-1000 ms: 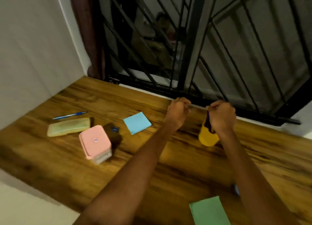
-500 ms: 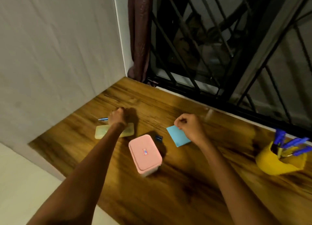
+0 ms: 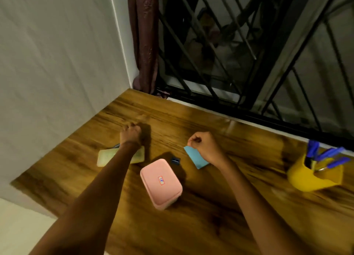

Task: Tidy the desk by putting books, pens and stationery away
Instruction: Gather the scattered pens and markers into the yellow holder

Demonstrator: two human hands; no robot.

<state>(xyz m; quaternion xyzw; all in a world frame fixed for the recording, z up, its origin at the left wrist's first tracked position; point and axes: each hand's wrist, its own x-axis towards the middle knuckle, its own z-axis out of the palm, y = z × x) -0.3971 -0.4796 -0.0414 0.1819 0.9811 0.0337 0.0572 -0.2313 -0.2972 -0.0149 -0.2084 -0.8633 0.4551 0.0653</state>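
Observation:
My left hand (image 3: 131, 133) is curled shut at the far left of the wooden desk (image 3: 220, 216), its fingers closed at the end of a blue pen (image 3: 115, 145). Only a short piece of the pen shows beside my forearm. My forearm crosses a pale yellow-green pencil case (image 3: 104, 157) lying just under it. My right hand (image 3: 204, 146) is a closed fist with nothing visible in it, resting over the far corner of a light blue note pad (image 3: 198, 160). A yellow cup (image 3: 314, 179) holding several blue pens (image 3: 329, 155) stands at the right.
A pink lidded box (image 3: 161, 184) stands between my arms, with a small dark sharpener (image 3: 175, 161) just behind it. A white wall (image 3: 57, 63) bounds the desk on the left. A black window grille (image 3: 249, 63) and a dark curtain (image 3: 143, 44) stand behind.
A second ago both hands were at the yellow cup. They have moved left: the left hand onto the blue pen, the right hand over the blue note pad. The view swung left too.

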